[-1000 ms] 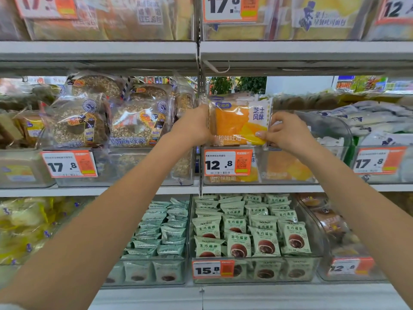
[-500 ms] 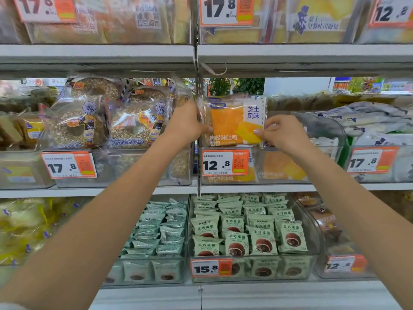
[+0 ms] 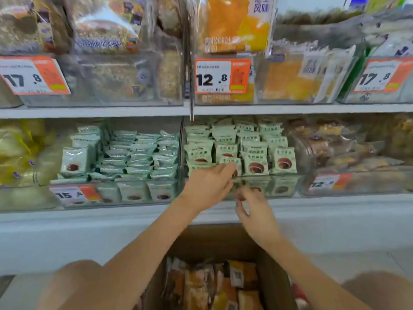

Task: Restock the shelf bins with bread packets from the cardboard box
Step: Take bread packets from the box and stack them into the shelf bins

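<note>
Hands (image 3: pixel 207 186) (image 3: pixel 257 218) empty, each grip loosely open, before the green-packet bin (image 3: pixel 288 185), above the cardboard box (image 3: pixel 214 240).

orange bread packet (image 3: pixel 234 23), brown cardboard box (image 3: pixel 214 240)

Open cardboard box (image 3: pixel 225 240) below; green packets (image 3: pixel 241 151) crowd the bin ahead.

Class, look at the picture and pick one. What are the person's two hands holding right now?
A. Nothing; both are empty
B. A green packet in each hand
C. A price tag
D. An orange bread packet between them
A. The left hand and right hand both hang open and empty above the cardboard box, while the orange bread packet sits in its shelf bin.
</note>
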Demonstrator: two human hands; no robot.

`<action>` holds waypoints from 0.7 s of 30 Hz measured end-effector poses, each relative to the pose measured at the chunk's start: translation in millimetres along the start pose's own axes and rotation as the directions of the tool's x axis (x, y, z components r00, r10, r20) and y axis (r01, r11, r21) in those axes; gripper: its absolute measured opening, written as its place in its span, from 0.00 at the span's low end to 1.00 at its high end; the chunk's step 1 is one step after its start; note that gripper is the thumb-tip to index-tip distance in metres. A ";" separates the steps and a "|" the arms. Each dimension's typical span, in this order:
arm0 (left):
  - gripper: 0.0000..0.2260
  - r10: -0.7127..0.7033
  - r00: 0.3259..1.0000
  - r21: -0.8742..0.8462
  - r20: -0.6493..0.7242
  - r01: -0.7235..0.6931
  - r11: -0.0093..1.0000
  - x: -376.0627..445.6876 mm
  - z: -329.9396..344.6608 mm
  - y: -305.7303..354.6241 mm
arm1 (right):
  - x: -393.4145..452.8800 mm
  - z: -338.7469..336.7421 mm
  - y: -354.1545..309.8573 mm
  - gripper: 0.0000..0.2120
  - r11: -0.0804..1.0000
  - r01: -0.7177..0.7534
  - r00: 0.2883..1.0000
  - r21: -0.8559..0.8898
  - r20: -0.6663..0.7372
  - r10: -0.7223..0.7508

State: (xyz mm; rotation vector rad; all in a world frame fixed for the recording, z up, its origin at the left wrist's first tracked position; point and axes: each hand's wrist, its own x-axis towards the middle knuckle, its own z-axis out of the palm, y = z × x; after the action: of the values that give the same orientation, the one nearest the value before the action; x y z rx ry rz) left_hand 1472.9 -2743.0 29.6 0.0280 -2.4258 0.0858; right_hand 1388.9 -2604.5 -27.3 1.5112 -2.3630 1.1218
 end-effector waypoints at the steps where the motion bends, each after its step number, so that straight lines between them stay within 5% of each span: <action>1: 0.08 -0.007 0.993 0.008 0.121 0.007 1.000 -24.2 22.5 4.7 | -22.3 17.8 15.3 0.08 0.998 -0.059 0.991 -0.016 0.119 0.060; 3: 0.16 -0.118 0.863 0.062 0.492 0.101 0.993 -72.6 58.9 17.2 | -58.6 46.3 39.9 0.07 0.980 -0.172 0.918 -0.100 0.344 0.196; 5: 0.20 -0.198 0.678 0.070 0.708 0.212 0.975 -127.3 92.1 30.3 | -87.6 73.6 66.9 0.11 0.950 -0.229 0.789 -0.214 0.531 0.310; 11: 0.18 -0.286 0.283 0.139 0.916 0.444 0.885 -250.1 158.2 42.5 | -143.1 140.8 128.4 0.28 0.822 -0.239 0.196 -0.517 0.803 0.563; 13: 0.16 -0.295 0.211 0.152 0.932 0.512 0.846 -265.1 172.6 40.2 | -147.4 155.3 143.9 0.32 0.800 -0.225 0.195 -0.556 0.779 0.596; 17: 0.16 -0.298 0.165 0.134 0.940 0.623 0.771 -283.9 193.1 41.8 | -145.0 192.4 168.1 0.43 0.800 -0.145 0.385 -0.583 0.711 0.588; 21: 0.14 -0.312 0.186 0.110 0.932 0.675 0.730 -289.4 198.0 45.0 | -152.2 220.7 184.9 0.50 0.794 -0.088 0.280 -0.601 0.750 0.599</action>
State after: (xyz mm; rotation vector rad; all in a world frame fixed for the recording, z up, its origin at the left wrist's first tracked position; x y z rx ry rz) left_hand 1560.2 -2712.7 -311.7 1.0263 -3.3429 -0.9338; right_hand 1372.6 -2591.7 -352.3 1.6582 -3.4352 -0.6601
